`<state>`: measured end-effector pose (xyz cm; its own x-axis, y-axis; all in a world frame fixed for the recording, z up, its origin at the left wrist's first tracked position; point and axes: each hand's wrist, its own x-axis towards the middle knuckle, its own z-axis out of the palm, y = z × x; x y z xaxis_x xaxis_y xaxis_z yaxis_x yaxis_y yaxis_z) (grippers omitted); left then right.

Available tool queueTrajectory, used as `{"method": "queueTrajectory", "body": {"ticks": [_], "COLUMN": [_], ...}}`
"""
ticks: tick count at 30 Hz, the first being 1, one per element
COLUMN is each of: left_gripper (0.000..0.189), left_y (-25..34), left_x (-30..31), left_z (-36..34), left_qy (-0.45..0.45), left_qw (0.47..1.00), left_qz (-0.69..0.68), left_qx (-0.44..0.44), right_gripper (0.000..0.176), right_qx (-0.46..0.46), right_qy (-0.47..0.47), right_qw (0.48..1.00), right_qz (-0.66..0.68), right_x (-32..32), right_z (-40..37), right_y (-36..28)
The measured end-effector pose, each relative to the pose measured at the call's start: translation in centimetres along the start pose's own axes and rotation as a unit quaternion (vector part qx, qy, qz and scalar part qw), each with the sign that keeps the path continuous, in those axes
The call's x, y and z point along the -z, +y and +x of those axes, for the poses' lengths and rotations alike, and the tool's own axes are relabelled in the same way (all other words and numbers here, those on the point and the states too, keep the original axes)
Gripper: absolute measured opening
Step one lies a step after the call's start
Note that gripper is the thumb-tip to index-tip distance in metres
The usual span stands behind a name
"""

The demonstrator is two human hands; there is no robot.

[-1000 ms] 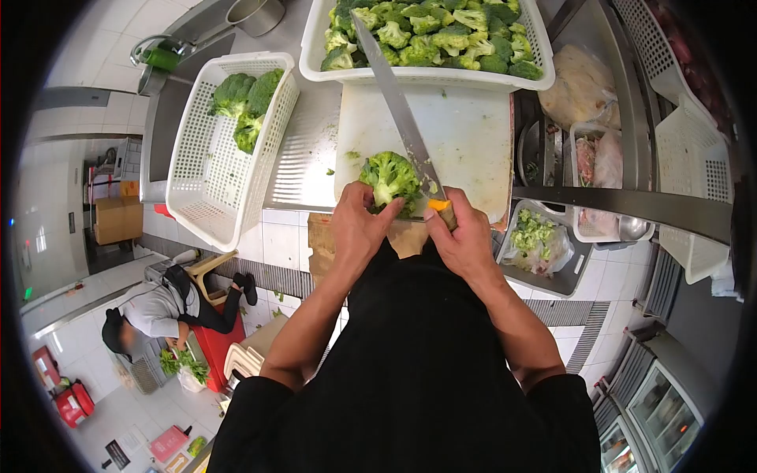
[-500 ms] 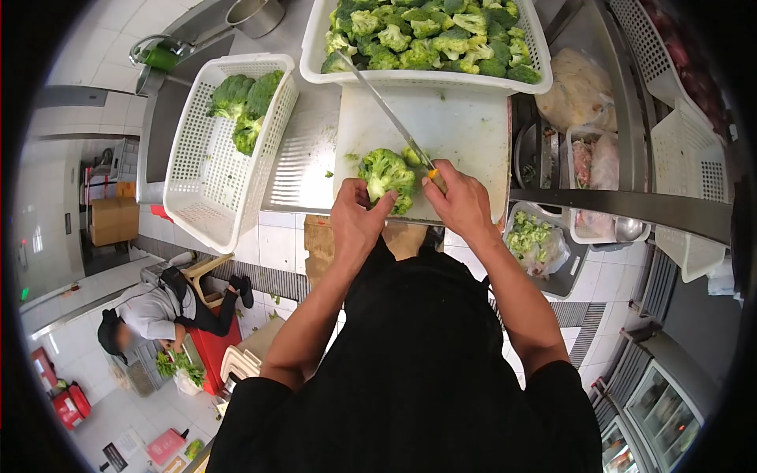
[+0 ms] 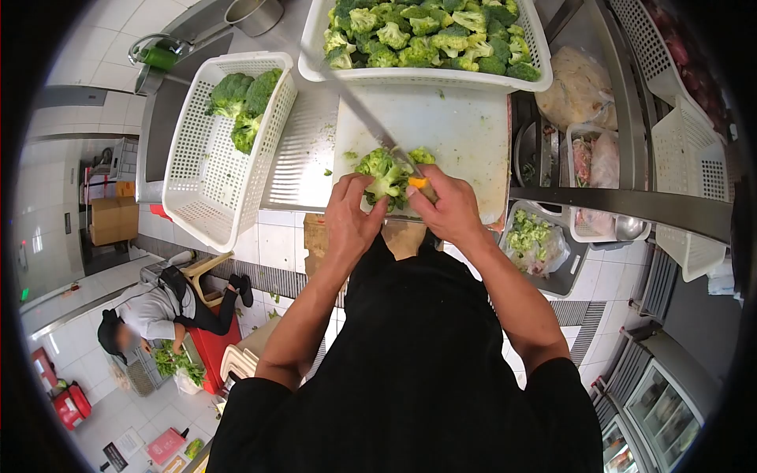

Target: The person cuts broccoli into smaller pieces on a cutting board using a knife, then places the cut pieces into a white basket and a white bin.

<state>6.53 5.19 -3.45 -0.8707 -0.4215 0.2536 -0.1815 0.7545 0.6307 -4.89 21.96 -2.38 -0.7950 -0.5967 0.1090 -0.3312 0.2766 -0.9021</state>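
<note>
My left hand (image 3: 352,214) is closed around the lower left side of a broccoli head (image 3: 385,177), whose pale cut stem side faces up. In my right hand (image 3: 448,206) is a knife (image 3: 364,116), gripped by its yellow-marked handle. Its long blade is blurred and points up and left, with the part near the handle over the broccoli's right side. A small floret (image 3: 422,155) shows just right of the blade. All this is at the near edge of a white cutting board (image 3: 465,130), which carries small green crumbs.
A white basket (image 3: 426,77) full of cut florets stands behind the board. To the left, another basket (image 3: 189,177) holds several broccoli heads. At right are a grey tub (image 3: 564,277) of trimmings and a metal rail (image 3: 623,203). A co-worker (image 3: 154,307) sits at lower left, handling greens.
The broccoli has been turned so its stem side faces up more. My right hand and the knife have moved slightly left, bringing the blade over the head.
</note>
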Motion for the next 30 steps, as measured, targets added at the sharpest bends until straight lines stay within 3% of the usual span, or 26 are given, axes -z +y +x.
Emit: {"method": "queueTrajectory", "body": {"ticks": [2, 6, 8, 14, 15, 17, 19, 21, 25, 28, 30], "left_gripper": [0.038, 0.039, 0.038, 0.038, 0.038, 0.037, 0.037, 0.038, 0.040, 0.040, 0.041], "left_y": [0.0, 0.1, 0.1, -0.7, -0.7, -0.4, -0.9, -1.3, -1.5, -1.6, -1.5], "left_x": [0.1, 0.2, 0.3, 0.5, 0.5, 0.4, 0.5, 0.9, 1.5, 1.8, 1.9], "left_z": [0.1, 0.6, 0.7, 0.5, 0.5, 0.6, 1.2, 0.9, 1.6, 2.2, 2.1], "left_qy": [-0.010, -0.021, -0.019, -0.019, -0.019, -0.022, -0.030, -0.042, -0.062, -0.069, -0.076], "left_qw": [0.999, 0.999, 0.999, 1.000, 1.000, 1.000, 0.999, 0.999, 0.997, 0.995, 0.994], "left_qz": [0.016, 0.027, 0.024, -0.006, -0.006, 0.000, 0.001, 0.003, -0.031, -0.023, -0.022], "left_qx": [-0.029, -0.024, -0.030, -0.019, -0.019, -0.015, -0.019, -0.013, -0.041, -0.069, -0.070], "right_gripper": [0.029, 0.028, 0.029, 0.030, 0.030, 0.030, 0.031, 0.030, 0.032, 0.034, 0.034], "right_qx": [-0.031, -0.041, -0.103, -0.077, -0.077, -0.062, -0.060, -0.092, -0.133, -0.094, -0.022], "right_qy": [-0.132, -0.065, -0.052, -0.004, -0.004, -0.126, -0.124, -0.042, -0.053, -0.066, 0.003], "right_qw": [0.981, 0.992, 0.991, 0.997, 0.997, 0.980, 0.980, 0.992, 0.984, 0.989, 0.999], "right_qz": [-0.137, -0.104, -0.075, 0.021, 0.021, -0.143, -0.144, -0.074, -0.103, -0.095, -0.032], "right_x": [0.0, 0.3, 0.7, 0.4, -0.1, -0.7, -0.7, -0.5, 0.9, 0.4, -0.4], "right_z": [0.9, 1.2, 1.5, -0.6, -0.5, -0.1, 0.5, 0.4, 0.9, 0.0, -0.5], "right_y": [0.6, -0.4, -0.5, -0.2, 0.3, 1.5, 1.7, 1.7, 1.8, 1.9, 1.1]}}
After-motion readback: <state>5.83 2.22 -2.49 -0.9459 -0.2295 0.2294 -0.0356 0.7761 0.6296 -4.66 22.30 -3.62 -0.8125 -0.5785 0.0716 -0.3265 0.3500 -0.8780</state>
